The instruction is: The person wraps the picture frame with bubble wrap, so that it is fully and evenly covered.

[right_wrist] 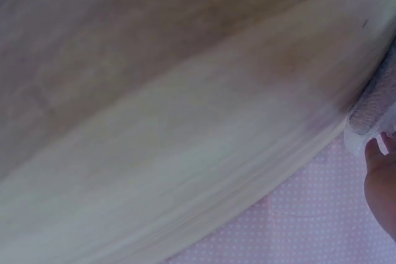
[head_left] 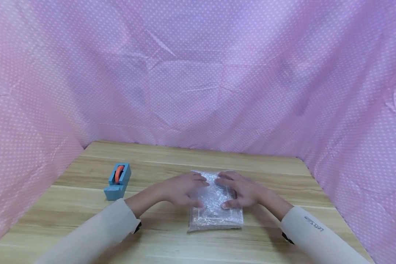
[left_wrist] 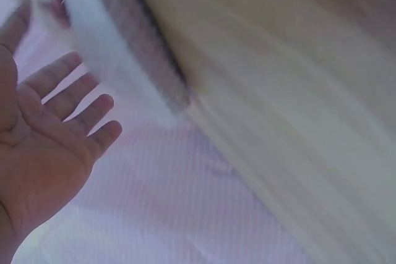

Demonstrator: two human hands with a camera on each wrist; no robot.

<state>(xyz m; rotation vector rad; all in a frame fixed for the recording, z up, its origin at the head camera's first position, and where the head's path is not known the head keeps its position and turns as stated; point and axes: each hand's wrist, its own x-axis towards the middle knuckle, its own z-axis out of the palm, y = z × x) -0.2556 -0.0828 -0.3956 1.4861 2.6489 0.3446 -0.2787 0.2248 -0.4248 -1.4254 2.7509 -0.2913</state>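
A flat rectangular package in clear bubble wrap (head_left: 214,216) lies on the table between both hands. My left hand (head_left: 186,189) is over its left side, fingers fairly straight and blurred. In the left wrist view that hand (left_wrist: 52,112) shows its palm with fingers spread beside the bubble wrap (left_wrist: 133,35), a small gap at most fingers. My right hand (head_left: 244,189) rests on the package's right side with fingers spread and slightly bent. At the right edge of the right wrist view, part of the right hand (right_wrist: 380,180) touches the wrap (right_wrist: 374,112).
A blue tape dispenser (head_left: 117,181) with an orange roll stands on the left of the wooden table (head_left: 161,234). Pink cloth with white dots (head_left: 198,91) hangs around the table's back and sides.
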